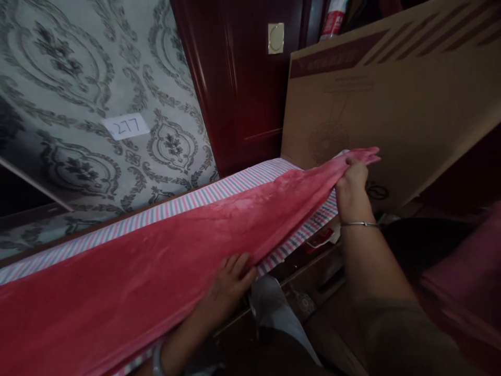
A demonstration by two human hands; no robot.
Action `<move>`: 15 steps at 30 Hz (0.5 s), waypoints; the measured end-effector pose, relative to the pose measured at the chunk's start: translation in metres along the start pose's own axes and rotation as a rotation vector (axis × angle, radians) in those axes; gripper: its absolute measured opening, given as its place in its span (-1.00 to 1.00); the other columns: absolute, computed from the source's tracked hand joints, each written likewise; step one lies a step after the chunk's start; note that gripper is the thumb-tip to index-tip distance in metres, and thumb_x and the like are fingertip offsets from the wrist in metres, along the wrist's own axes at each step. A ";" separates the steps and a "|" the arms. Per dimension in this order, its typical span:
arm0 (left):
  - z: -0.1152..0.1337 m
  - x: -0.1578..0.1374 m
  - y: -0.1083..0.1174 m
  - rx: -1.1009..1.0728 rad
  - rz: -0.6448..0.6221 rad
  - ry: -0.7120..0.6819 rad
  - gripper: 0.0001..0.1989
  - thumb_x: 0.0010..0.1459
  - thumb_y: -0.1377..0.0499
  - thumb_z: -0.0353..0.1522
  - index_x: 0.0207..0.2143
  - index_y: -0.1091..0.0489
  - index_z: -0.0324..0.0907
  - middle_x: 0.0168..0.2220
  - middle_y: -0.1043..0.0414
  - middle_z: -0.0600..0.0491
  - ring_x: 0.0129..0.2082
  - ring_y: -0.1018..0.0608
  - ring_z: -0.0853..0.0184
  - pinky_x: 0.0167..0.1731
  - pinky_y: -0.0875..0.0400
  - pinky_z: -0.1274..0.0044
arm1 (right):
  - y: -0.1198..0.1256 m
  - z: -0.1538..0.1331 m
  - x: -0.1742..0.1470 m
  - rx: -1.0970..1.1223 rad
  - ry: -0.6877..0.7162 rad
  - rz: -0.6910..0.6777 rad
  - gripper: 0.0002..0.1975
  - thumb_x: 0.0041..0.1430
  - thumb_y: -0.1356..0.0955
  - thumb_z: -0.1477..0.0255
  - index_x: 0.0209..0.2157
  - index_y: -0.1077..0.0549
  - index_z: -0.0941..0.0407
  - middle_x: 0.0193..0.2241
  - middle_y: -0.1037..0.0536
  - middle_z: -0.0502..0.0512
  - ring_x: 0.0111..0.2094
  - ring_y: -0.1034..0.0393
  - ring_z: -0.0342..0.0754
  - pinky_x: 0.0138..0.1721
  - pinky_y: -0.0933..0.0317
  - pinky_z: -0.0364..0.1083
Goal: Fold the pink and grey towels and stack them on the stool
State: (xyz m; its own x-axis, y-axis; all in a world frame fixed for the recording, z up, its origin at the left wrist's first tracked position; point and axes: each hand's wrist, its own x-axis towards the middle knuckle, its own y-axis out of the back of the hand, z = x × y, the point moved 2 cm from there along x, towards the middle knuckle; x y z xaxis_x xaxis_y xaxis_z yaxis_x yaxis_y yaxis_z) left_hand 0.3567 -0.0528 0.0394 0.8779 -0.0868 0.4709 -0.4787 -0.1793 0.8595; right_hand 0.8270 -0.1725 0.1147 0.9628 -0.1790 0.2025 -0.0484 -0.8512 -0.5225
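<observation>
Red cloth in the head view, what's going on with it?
A person has both hands on the red cloth, which lies lengthwise over a striped cloth. The right hand grips its bunched end, with cardboard behind it in the view. The left hand rests open on the near edge.

The blanket [156, 271] lies on a cloth [213, 192], under the left hand [230, 282], its end in the right hand [354, 180]. Ahead of the left hand stands the door [254, 99]; farther left, the wall [117, 73]; beyond the right hand, a box [368, 109].
</observation>
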 end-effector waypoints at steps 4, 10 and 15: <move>0.001 0.004 -0.007 0.092 0.021 0.109 -0.55 0.09 -0.17 -0.61 0.02 -0.48 -0.11 0.13 -0.44 -0.20 0.01 -0.51 0.02 -0.06 -0.44 0.21 | 0.004 -0.001 -0.009 -0.056 -0.112 0.148 -0.88 -0.07 -0.28 0.46 -0.39 -0.33 0.00 -0.15 -0.50 0.12 0.11 -0.39 0.10 0.05 -0.41 0.18; 0.018 0.013 -0.011 0.095 -0.028 0.180 -0.77 0.14 -0.28 -0.41 -0.12 -0.50 -0.13 0.17 -0.40 -0.23 0.01 -0.50 0.04 -0.05 -0.42 0.22 | 0.024 0.004 -0.018 -0.187 -0.128 0.167 -0.88 0.00 -0.26 0.45 -0.35 -0.30 0.01 -0.13 -0.49 0.11 0.03 -0.43 0.06 -0.01 -0.42 0.18; 0.015 0.017 -0.012 0.178 -0.022 0.273 -0.86 0.16 -0.27 -0.39 -0.19 -0.50 -0.15 0.18 -0.40 -0.26 -0.01 -0.51 -0.01 -0.11 -0.44 0.20 | 0.014 -0.003 -0.015 -0.102 -0.060 -0.015 -0.75 0.00 -0.27 0.47 -0.22 -0.39 -0.02 -0.09 -0.50 0.09 0.09 -0.41 0.08 -0.03 -0.44 0.20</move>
State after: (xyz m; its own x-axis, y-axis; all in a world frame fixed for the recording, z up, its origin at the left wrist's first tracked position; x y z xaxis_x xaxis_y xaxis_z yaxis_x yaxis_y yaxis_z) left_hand 0.3780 -0.0667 0.0339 0.8412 0.1810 0.5096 -0.4294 -0.3492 0.8329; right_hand 0.8107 -0.1831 0.1068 0.9777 -0.1383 0.1582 -0.0574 -0.8999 -0.4322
